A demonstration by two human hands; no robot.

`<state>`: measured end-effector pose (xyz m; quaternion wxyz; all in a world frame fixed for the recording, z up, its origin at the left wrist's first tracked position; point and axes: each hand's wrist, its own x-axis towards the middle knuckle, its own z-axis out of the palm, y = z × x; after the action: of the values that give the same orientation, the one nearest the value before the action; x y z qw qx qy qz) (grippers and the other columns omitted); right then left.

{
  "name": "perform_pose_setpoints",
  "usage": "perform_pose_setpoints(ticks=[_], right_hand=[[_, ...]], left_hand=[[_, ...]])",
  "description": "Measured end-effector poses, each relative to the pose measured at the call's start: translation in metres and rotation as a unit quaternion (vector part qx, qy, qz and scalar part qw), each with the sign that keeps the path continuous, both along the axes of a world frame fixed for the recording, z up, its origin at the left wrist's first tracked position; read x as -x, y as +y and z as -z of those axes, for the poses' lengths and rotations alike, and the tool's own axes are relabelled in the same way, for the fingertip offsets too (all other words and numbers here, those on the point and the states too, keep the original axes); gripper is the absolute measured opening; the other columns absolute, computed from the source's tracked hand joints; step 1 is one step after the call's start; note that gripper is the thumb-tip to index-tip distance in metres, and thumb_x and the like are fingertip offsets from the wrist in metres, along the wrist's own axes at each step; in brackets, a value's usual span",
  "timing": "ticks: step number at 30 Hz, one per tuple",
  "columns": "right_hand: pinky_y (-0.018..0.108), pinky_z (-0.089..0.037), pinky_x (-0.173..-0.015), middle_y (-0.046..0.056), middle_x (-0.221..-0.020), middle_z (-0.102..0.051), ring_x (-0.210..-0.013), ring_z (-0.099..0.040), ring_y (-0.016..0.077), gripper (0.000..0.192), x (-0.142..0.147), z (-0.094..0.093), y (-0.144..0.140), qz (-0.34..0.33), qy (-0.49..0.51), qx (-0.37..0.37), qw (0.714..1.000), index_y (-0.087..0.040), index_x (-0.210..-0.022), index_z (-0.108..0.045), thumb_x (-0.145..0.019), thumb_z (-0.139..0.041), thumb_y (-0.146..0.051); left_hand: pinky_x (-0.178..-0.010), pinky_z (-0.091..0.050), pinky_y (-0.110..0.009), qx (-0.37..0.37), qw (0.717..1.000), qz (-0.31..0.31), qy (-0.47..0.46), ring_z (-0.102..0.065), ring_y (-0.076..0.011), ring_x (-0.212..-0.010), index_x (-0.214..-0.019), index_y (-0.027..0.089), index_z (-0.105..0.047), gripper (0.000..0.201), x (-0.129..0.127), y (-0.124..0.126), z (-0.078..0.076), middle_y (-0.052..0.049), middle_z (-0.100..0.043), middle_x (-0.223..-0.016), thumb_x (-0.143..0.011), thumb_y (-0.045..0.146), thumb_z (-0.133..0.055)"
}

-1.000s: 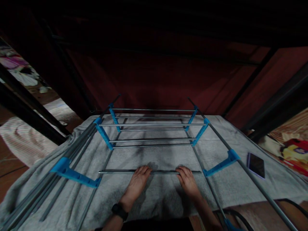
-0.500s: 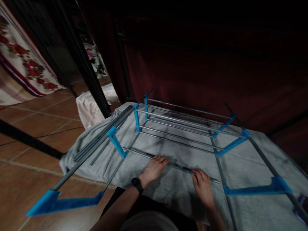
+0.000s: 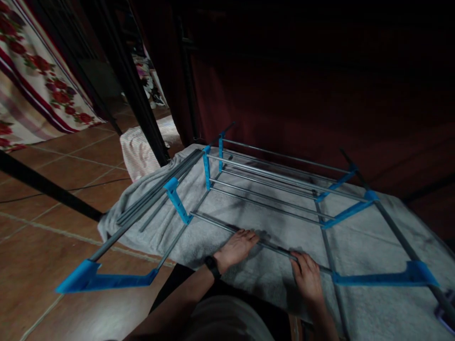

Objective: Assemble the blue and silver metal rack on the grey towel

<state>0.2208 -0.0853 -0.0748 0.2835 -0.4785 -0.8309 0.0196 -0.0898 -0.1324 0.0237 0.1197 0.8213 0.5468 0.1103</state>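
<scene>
Holding a grey rod (image 3: 213, 221) in the left hand (image 3: 239, 247), with fingers close together over its middle, and in the right hand (image 3: 307, 272), with fingers curled over it farther right. Runs from just beside a blue left bracket (image 3: 177, 202) to just beside a blue right bracket (image 3: 377, 279); cannot tell whether joined to either. Beyond, shows crossbars (image 3: 284, 177) above a grey blanket (image 3: 366, 246), with loose tubes (image 3: 156, 189) bundled at left and dark red cloth (image 3: 284, 109) behind.
</scene>
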Motion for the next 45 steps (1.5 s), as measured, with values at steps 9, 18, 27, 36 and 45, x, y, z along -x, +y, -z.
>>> perform_pose_setpoints(ticks=[9,18,27,36,45], right_hand=[[0.043,-0.045,-0.092,0.009,-0.107,-0.069,-0.106,-0.062,0.0263,0.031,0.004,-0.014,-0.005,-0.01,0.022,0.017,1.0,-0.023,-0.114,-0.064,-0.101,-0.041,-0.039],[0.042,-0.044,-0.094,0.008,-0.106,-0.068,-0.105,-0.059,0.0252,0.026,0.026,-0.051,-0.013,0.033,0.039,0.017,0.999,-0.023,-0.112,-0.067,-0.101,-0.044,-0.032],[0.048,-0.045,-0.101,0.008,-0.113,-0.066,-0.111,-0.057,0.0262,0.031,0.024,-0.06,-0.021,0.03,0.086,0.046,0.995,-0.027,-0.121,-0.066,-0.1,-0.045,-0.033],[0.049,-0.043,-0.107,0.012,-0.132,-0.054,-0.125,-0.051,0.0254,0.035,0.016,-0.05,-0.056,0.14,0.198,0.022,0.97,-0.023,-0.128,-0.059,-0.098,-0.041,-0.025],[0.048,-0.043,-0.101,0.01,-0.114,-0.055,-0.112,-0.052,0.0249,0.026,-0.026,-0.03,-0.073,0.263,0.298,0.017,0.917,-0.022,-0.116,-0.055,-0.094,-0.044,-0.03]], left_hand=[[-0.096,-0.046,-0.034,-0.013,0.998,0.055,0.02,-0.063,-0.0201,-0.103,-0.118,0.022,-0.06,0.027,-0.013,0.01,-0.016,-0.006,-0.066,-0.113,-0.097,0.016,-0.044],[-0.092,-0.048,-0.036,-0.036,0.991,0.123,0.034,-0.064,-0.0213,-0.107,-0.128,0.023,-0.056,0.03,-0.033,0.03,-0.019,-0.007,-0.066,-0.12,-0.1,0.025,-0.044],[-0.092,-0.049,-0.039,0.012,0.99,0.13,0.051,-0.064,-0.025,-0.111,-0.133,0.02,-0.055,0.036,-0.047,0.037,-0.024,-0.01,-0.065,-0.128,-0.101,0.021,-0.04],[-0.098,-0.047,-0.041,0.044,0.99,0.122,0.058,-0.064,-0.0247,-0.114,-0.134,0.02,-0.056,0.041,-0.048,0.021,-0.013,-0.01,-0.065,-0.13,-0.1,0.016,-0.033],[-0.104,-0.044,-0.042,-0.005,0.987,0.14,0.081,-0.06,-0.0243,-0.121,-0.139,0.019,-0.05,0.052,-0.073,0.014,-0.005,-0.012,-0.06,-0.137,-0.092,0.002,-0.035]])
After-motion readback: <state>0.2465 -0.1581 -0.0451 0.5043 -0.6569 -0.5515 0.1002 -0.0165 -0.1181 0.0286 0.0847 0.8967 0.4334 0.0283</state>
